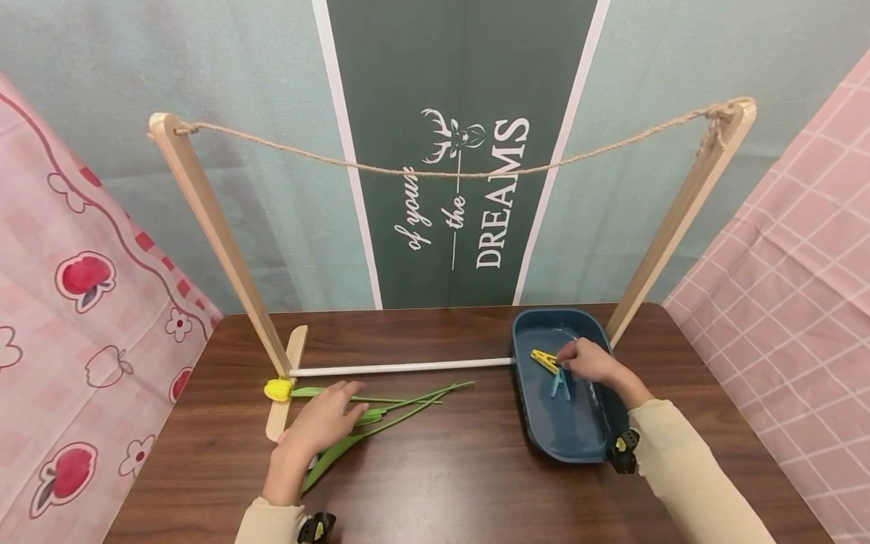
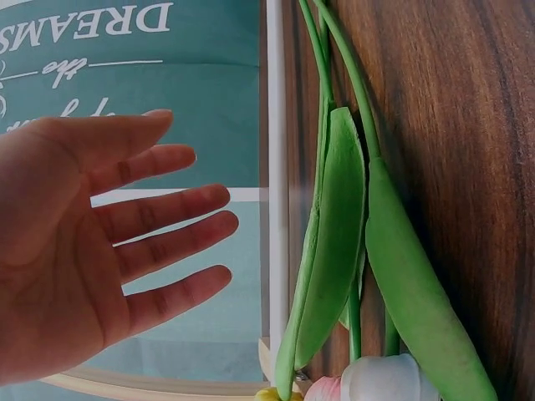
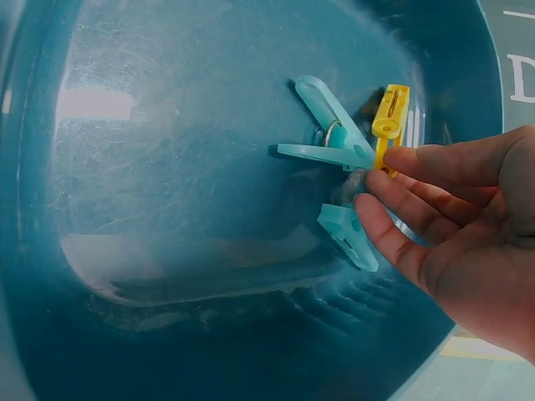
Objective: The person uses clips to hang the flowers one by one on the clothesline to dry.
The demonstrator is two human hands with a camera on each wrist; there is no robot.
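In the head view my left hand (image 1: 325,415) hovers over artificial tulips, its fingers spread and holding nothing. One tulip has a yellow bloom (image 1: 277,390); the left wrist view also shows a white bloom (image 2: 386,380) and a pink bloom (image 2: 324,389), with long green leaves (image 2: 334,242). My right hand (image 1: 593,363) reaches into a blue tray (image 1: 544,438). Its thumb and fingertips pinch one end of a yellow clothespin (image 3: 390,113). Against that lies a teal clothespin (image 3: 326,125). Another teal piece (image 3: 349,236) shows below the fingertips, partly blurred.
A twine line (image 1: 455,174) hangs between two wooden posts (image 1: 217,227) above the table. A white rod (image 1: 408,367) runs low from the left post to the tray. Curtains stand behind and at both sides of the brown table (image 1: 442,491).
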